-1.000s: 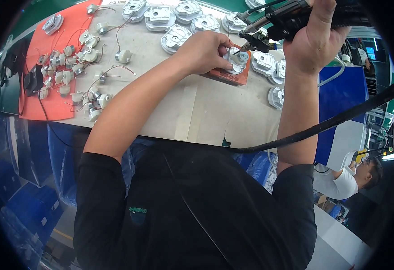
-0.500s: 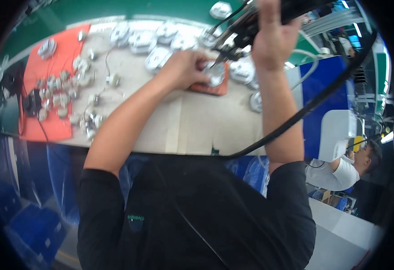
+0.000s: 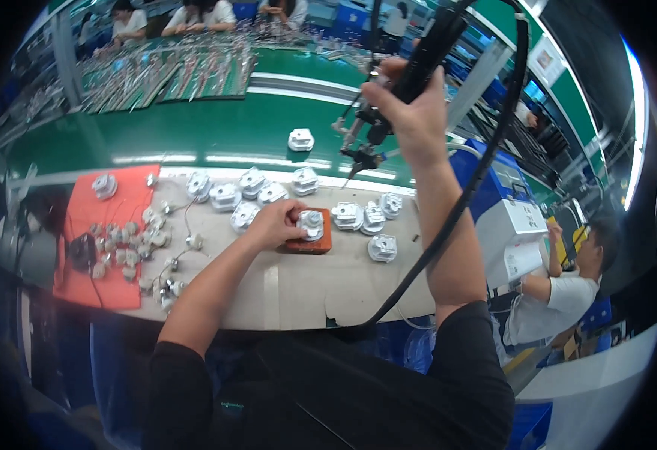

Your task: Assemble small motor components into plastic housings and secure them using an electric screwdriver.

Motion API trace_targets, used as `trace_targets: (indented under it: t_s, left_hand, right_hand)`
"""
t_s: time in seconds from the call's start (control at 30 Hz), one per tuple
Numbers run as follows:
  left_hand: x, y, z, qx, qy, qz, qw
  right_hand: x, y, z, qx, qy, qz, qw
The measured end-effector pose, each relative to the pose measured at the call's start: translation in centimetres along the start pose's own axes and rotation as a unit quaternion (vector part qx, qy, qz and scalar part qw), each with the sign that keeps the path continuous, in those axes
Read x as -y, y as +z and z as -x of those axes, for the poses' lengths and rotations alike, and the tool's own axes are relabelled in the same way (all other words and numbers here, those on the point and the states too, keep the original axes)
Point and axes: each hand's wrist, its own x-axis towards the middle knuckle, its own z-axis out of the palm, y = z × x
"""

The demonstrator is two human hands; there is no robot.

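Note:
Near the middle of the bench, my left hand [image 3: 276, 226] pinches the side of a round white plastic housing [image 3: 312, 223]. The housing sits on a small orange-brown block [image 3: 319, 245]. My right hand [image 3: 416, 120] is raised to the right of it, wrapped around the black body of a powered screwdriver [image 3: 435, 46]. The driver's narrow tip points down, apart from the housing, above the bench's far edge. More white housings stand around: a loose group [image 3: 225, 196] left of the block and several others [image 3: 348, 216] to its right.
An orange-red mat [image 3: 81, 279] at the left carries small round parts with wires [image 3: 127, 256]. One housing [image 3: 300, 140] lies on the green surface [image 3: 186, 135] beyond. A thick black cable [image 3: 448, 234] crosses my right forearm. A co-worker [image 3: 568, 300] sits at the right, past a blue-and-white machine [image 3: 507, 225].
The screwdriver tip has lifted off the housing and moved up and away with my right hand. My left hand stays at the housing. The view has tilted up, showing people beyond.

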Motion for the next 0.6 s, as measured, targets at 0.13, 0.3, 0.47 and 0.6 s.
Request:
trace_targets:
  t_s: [0.13, 0.3, 0.47, 0.6]
  left_hand:
    - [1.2, -0.5, -0.3, 0.023, 0.047, -0.039, 0.998]
    - [1.4, 2.1, -2.3, -0.050, 0.175, -0.152, 0.972]
    - [-0.8, -0.7, 9.6, -0.260, 0.179, -0.053, 0.947]
    - [-1.6, -4.5, 27.5, -0.404, 0.021, 0.006, 0.915]
  right_hand:
    - [-3.3, -5.0, -1.3, -0.054, -0.269, 0.422, 0.864]
    - [-7.0, -18.2, 0.3, -0.086, -0.476, 0.520, 0.704]
    - [-13.9, -23.8, 4.5, -0.031, -0.292, 0.310, 0.904]
    - [-13.7, -15.1, 10.6, -0.026, -0.184, 0.262, 0.947]
